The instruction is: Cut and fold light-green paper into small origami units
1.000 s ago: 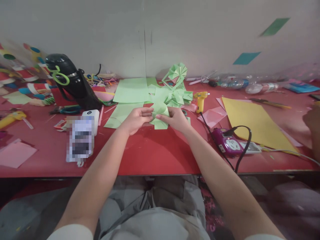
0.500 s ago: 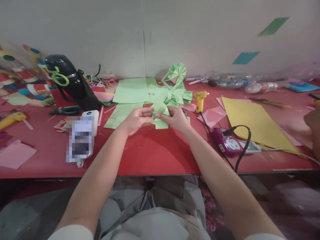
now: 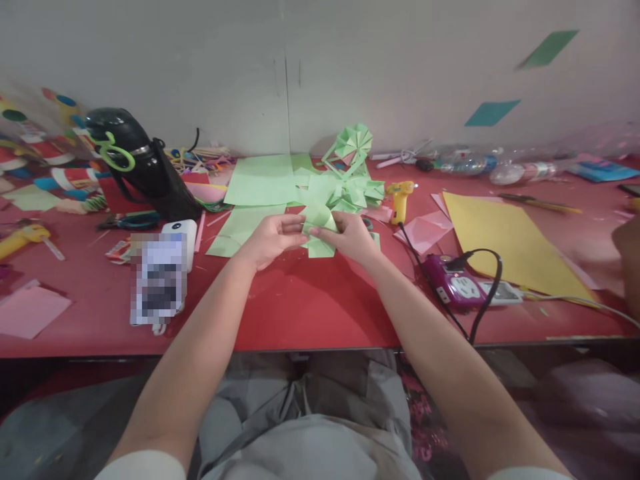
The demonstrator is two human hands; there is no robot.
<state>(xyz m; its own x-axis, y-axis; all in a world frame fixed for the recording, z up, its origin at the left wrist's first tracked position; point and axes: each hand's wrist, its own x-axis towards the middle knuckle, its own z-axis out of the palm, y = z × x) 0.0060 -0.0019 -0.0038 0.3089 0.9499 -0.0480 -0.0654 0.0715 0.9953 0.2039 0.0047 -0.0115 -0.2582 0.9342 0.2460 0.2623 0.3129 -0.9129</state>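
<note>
Between my two hands is a light green paper piece point(image 3: 320, 220), curved at its upper part with a flat strip hanging below. My left hand point(image 3: 273, 240) pinches its left edge with the fingertips. On the other side my right hand point(image 3: 353, 237) grips it, the thumb lying across the front and the other fingers behind, partly hidden. Folded green paper shapes point(image 3: 353, 190) lie just beyond, one a pleated round rosette point(image 3: 354, 141). Flat green sheets point(image 3: 263, 180) spread behind my left hand.
A yellow glue gun point(image 3: 400, 200) stands right of my hands, its cord running to a purple power strip point(image 3: 457, 287). A yellow sheet point(image 3: 515, 247) lies farther right. On the left are a black bottle point(image 3: 143, 167) and a phone point(image 3: 159, 280). Another person's hand point(image 3: 627, 247) shows at the right edge.
My hands keep the same hold on the green paper piece, almost still. The view has shifted very slightly. The other person's hand at the right edge has moved a little.
</note>
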